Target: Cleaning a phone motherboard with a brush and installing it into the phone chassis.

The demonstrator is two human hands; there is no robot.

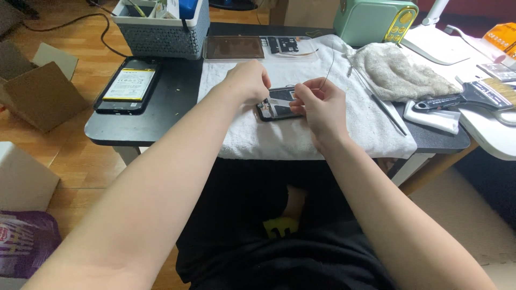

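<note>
While left hand point(248, 81) steadies the opened phone point(277, 104), right hand point(318, 104) pinches a thin wire point(329, 67); battery point(129, 84) already out, reassembly pending.

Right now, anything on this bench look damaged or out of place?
Yes: the phone under both hands on the white towel is opened up, back off and insides exposed. A second phone at left shows its battery. A crumpled cloth lies at right.

Around the opened phone point(277, 104), bare white towel point(301, 137) lies open toward the person and to the left. A crumpled cloth point(400, 72) and long tweezers point(388, 114) crowd its right; a grey basket point(164, 32) stands behind-left.
</note>
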